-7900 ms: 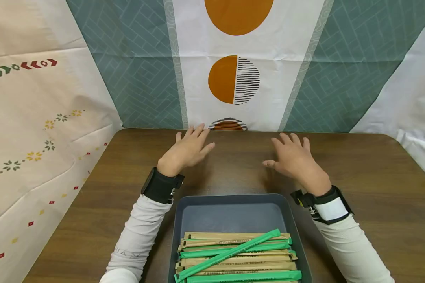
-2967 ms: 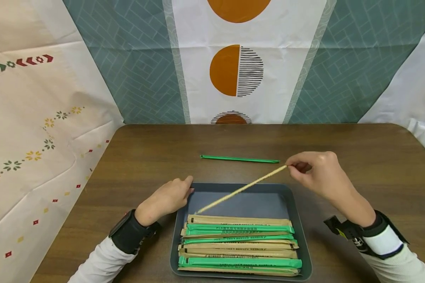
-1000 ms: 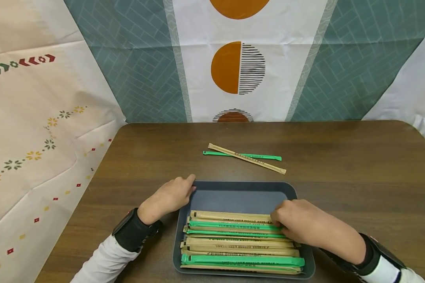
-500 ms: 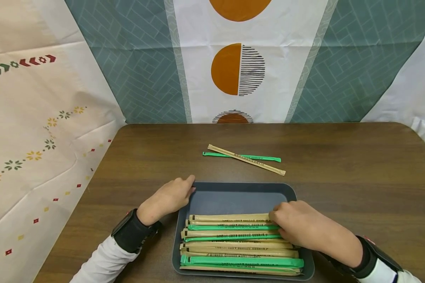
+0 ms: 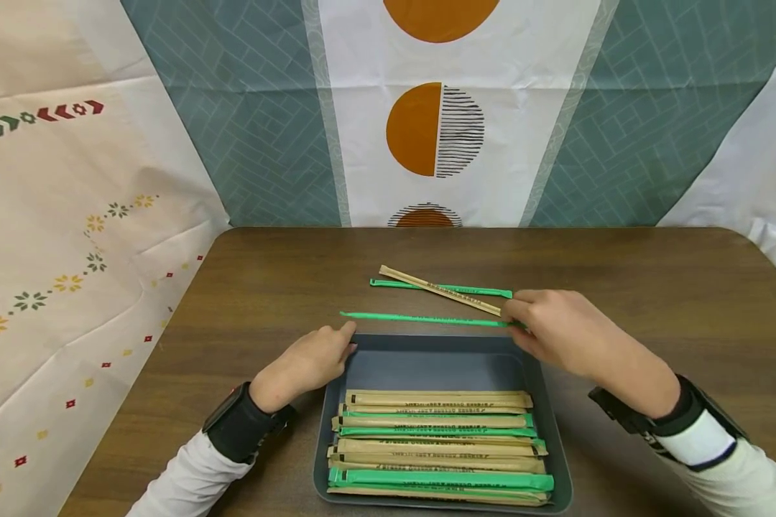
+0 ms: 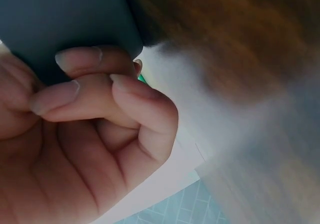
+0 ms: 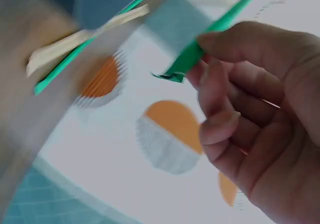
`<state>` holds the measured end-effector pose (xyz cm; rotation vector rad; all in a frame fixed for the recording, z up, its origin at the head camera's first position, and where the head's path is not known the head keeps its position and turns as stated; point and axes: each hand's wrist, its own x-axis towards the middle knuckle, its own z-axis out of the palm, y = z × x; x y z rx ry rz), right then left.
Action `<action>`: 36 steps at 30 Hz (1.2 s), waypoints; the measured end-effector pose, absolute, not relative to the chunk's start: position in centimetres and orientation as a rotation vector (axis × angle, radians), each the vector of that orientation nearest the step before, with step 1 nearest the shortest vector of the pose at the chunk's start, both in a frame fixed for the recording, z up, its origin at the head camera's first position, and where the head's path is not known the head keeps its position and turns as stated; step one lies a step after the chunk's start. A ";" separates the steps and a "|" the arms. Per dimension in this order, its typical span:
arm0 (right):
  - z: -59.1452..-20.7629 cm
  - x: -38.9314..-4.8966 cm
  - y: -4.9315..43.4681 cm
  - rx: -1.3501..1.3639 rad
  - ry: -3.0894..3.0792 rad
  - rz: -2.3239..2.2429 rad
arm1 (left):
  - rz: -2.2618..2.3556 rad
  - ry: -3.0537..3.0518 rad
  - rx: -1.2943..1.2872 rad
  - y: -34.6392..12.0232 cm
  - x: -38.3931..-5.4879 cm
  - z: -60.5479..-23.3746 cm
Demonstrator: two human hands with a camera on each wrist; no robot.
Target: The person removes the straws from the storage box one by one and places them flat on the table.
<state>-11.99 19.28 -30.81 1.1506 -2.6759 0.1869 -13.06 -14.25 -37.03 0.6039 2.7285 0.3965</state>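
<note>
A dark grey tray lies at the front of the table, with tan and green wrapped straws in rows across its near part. At its far left corner my left hand grips the rim; in the left wrist view, curled fingers are against the dark tray wall. My right hand pinches one end of a green wrapped straw between thumb and fingers, holding it roughly level over the tray's far edge. Its flat end sticks out past the fingertips in the right wrist view.
Beyond the tray, a tan wrapped straw lies crossed over a green wrapped straw on the wooden table. A patterned cloth hangs behind the table, and a pale printed cloth is at the left.
My right hand has lifted a green wrapped straw out of the tray and moved it away from me. Earlier, a green and a tan straw were laid behind the tray. The left hand stays put.
</note>
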 end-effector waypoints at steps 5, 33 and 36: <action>-32.2 -15.7 19.7 1.081 -2.741 0.175 | 0.413 2.727 0.599 -14.2 -12.9 -37.3; -37.1 -20.5 20.4 1.035 -2.808 0.056 | 0.455 2.741 0.622 -14.5 -12.8 -37.3; -36.4 -19.9 20.3 1.028 -2.788 0.101 | 0.447 2.745 0.620 -14.5 -12.9 -37.3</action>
